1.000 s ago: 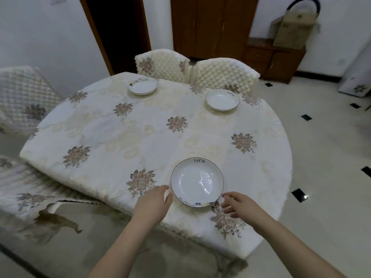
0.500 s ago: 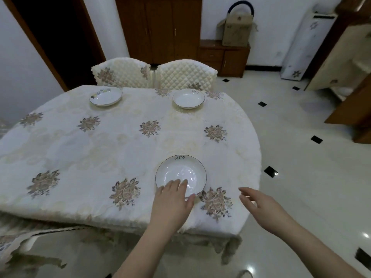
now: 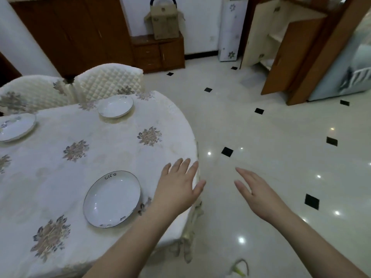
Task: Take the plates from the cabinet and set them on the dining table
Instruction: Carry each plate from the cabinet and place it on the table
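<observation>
Three white plates lie on the dining table [image 3: 112, 149] with its floral cloth. The near plate [image 3: 112, 198], marked "Life", sits by the table's front right edge. A second plate [image 3: 115, 106] rests at the far side, a third plate [image 3: 17, 126] at the left border of the view. My left hand [image 3: 177, 186] hovers open just right of the near plate, over the table edge, not touching it. My right hand [image 3: 255, 190] is open above the floor, holding nothing. A cabinet [image 3: 281, 47] with an open door stands at the far right.
Two quilted chairs [image 3: 108, 81] stand behind the table. A dark wooden wardrobe [image 3: 66, 33] and a low sideboard [image 3: 158, 53] with a box on top line the back wall. Glossy tiled floor [image 3: 271, 137] spreads to the right toward the cabinet.
My left hand has come off the near plate and moved right. The view has swung right, bringing the open cabinet into sight and pushing the table to the left.
</observation>
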A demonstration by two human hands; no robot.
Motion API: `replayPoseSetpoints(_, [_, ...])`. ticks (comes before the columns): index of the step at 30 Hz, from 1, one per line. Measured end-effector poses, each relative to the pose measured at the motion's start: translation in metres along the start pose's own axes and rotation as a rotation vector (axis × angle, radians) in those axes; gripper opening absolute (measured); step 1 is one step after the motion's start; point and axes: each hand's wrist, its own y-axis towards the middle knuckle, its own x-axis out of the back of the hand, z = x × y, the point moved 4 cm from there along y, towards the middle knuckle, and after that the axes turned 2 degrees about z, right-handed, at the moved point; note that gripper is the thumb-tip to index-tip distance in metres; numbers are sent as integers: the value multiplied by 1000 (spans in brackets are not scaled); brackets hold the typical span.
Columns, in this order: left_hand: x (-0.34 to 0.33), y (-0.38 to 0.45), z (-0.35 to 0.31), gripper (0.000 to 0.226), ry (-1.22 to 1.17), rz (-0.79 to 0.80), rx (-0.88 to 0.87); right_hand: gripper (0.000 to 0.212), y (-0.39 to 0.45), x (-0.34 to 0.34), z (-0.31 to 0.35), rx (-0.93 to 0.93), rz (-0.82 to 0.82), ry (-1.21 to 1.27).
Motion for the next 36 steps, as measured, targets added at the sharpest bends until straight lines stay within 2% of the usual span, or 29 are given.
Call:
replayPoseSetpoints(4, [-2,55,-72,84,-6,83,-161,54,14,45,-61,-60,-59,14])
replayPoseSetpoints(7, [4,96,-113,83,20,87,-219,55,28,79,-101,-101,-109,-10])
replayPoseSetpoints(10, [14,128,-136,76,43,49,-170,58,42,105,-130,-112,-129,-86])
replayPoseSetpoints(13, [20,151,-147,71,47,19,-69,76,59,121,-145,-89,-160,-224])
replayPoseSetpoints(20, [2,217,-129,82,94,16,-17,82,125,131,-152,-44,-205,-310])
replayPoseSetpoints(25, [-13,284,-110,77,53,4,-52,74,191,123,-156,-37,-132,-436])
replayPoseSetpoints(31, [-12,356,-96,65,11,-95,-122,74,250,148,-180,-112,-113,-480])
replayPoseSetpoints(36, [-14,422,-90,65,3,-33,-136,69,288,171,-214,-198,-131,-464])
